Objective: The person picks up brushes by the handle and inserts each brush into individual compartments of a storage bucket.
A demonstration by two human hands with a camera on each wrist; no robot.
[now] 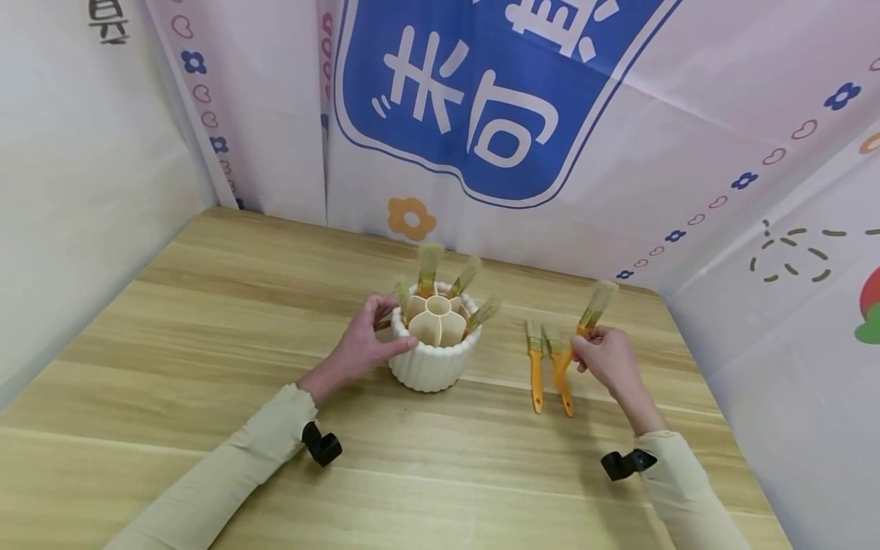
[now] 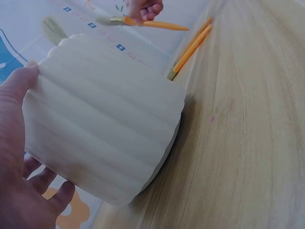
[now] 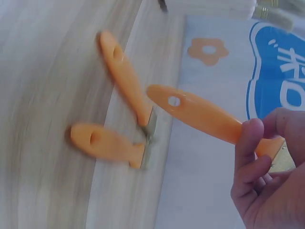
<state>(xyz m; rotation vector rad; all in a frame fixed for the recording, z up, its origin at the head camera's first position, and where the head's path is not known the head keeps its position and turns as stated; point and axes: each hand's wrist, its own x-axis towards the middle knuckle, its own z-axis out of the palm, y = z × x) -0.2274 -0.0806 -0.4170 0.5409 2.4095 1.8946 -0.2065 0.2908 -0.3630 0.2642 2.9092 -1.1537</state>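
Note:
A white ribbed holder (image 1: pixel 429 370) with petal-shaped compartments stands upright on the table, several paintbrushes (image 1: pixel 428 263) in it with bristles up. My left hand (image 1: pixel 357 340) grips its left side, thumb on the near rim and fingers round the far side. To the right, my right hand (image 1: pixel 614 363) pinches another paintbrush (image 3: pixel 200 114) near its metal ferrule, above the table. That brush has its bristles up and its orange handle slanting down. Two more paintbrushes lie below and left of this hand, one straight (image 1: pixel 536 378) and one slightly slanted (image 1: pixel 566 397).
The wood-grain table (image 1: pixel 412 473) meets a printed cloth backdrop (image 1: pixel 275 153) behind the holder. Cloth walls (image 1: pixel 791 321) also close in the left and right sides. A black wrist camera (image 1: pixel 321 444) sits on each sleeve.

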